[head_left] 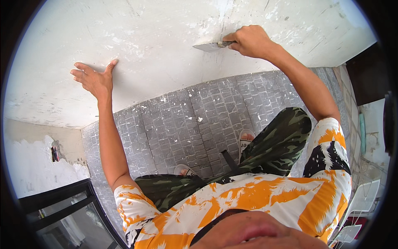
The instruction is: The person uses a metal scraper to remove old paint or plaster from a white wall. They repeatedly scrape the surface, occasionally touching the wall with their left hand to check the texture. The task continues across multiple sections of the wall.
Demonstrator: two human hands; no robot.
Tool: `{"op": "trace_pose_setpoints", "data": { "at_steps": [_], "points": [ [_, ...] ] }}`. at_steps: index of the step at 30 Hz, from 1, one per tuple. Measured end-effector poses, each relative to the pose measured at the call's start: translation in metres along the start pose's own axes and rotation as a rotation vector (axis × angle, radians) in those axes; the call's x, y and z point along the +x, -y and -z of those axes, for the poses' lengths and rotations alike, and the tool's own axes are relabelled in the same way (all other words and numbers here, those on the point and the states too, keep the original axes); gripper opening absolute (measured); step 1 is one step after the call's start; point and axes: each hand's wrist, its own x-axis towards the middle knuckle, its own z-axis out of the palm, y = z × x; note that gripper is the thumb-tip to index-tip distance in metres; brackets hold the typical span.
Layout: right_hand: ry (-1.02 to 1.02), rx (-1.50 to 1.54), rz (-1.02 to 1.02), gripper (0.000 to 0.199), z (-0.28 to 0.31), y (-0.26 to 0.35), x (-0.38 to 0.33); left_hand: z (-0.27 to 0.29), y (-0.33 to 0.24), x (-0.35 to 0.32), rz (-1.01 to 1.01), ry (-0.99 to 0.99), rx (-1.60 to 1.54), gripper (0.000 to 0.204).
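My right hand (251,41) is closed around the handle of a putty knife (209,46). Its flat metal blade points left and lies against or very close to the white wall (153,37), whose paint is scuffed and flaking in patches. Farther left, my left hand (96,79) rests on the same wall with its fingers spread and thumb out, holding nothing. The putty knife's handle is mostly hidden inside my right fist.
Grey patterned floor tiles (178,137) lie below the wall, strewn with white paint flakes. A black-framed glass cabinet or door (62,211) stands at lower left, near a broken wall hole (55,153). White chairs (362,197) are at far right. My sandaled feet are on the tiles.
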Motion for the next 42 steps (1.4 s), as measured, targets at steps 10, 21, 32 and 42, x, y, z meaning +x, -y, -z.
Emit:
{"op": "trace_pose_setpoints", "data": {
  "at_steps": [10,21,32,42],
  "points": [
    [-0.073,0.343,0.054,0.037,0.008,0.112,0.065,0.016,0.018,0.000,-0.037,-0.142,-0.122,0.106],
    [0.016,0.350,-0.781,0.032,-0.033,-0.136,-0.149,0.025,0.005,0.019,-0.321,-0.347,-0.168,0.093],
    [-0.517,1.726,-1.283,0.090,-0.311,0.077,-0.047,-0.050,-0.182,-0.054,-1.244,-0.017,0.154,0.070],
    [-0.844,2.000,-1.570,0.102,-0.355,-0.046,-0.071,0.102,-0.250,0.126,-1.057,-0.530,0.037,0.074]
  ]
}}
